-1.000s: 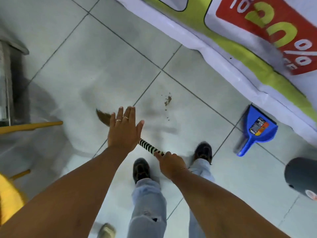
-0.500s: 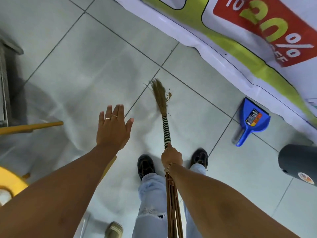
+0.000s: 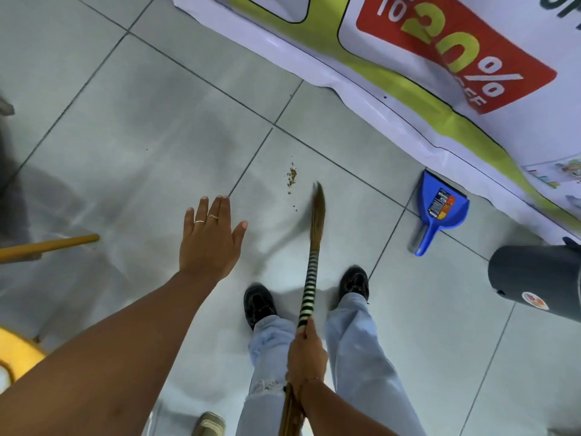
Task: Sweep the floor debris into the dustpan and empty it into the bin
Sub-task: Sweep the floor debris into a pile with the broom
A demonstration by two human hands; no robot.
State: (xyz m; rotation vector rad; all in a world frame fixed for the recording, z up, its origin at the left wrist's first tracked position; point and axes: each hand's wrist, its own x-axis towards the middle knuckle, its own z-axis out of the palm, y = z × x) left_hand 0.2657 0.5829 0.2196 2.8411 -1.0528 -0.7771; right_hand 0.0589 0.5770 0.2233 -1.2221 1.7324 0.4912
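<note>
We are judging the gathering step underway: right hand (image 3: pixel 306 350) is gripping the broom (image 3: pixel 314 247), left hand (image 3: pixel 210 239) splayed empty. Debris (image 3: pixel 291 177) is lying at twelve o'clock; next, sweep toward the dustpan (image 3: pixel 441 212) at two o'clock.

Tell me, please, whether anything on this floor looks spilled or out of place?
Yes: a small patch of brown debris lies scattered on the grey tile, just left of the broom tip. The blue dustpan lies unused further right by the banner, apart from the crumbs.
</note>
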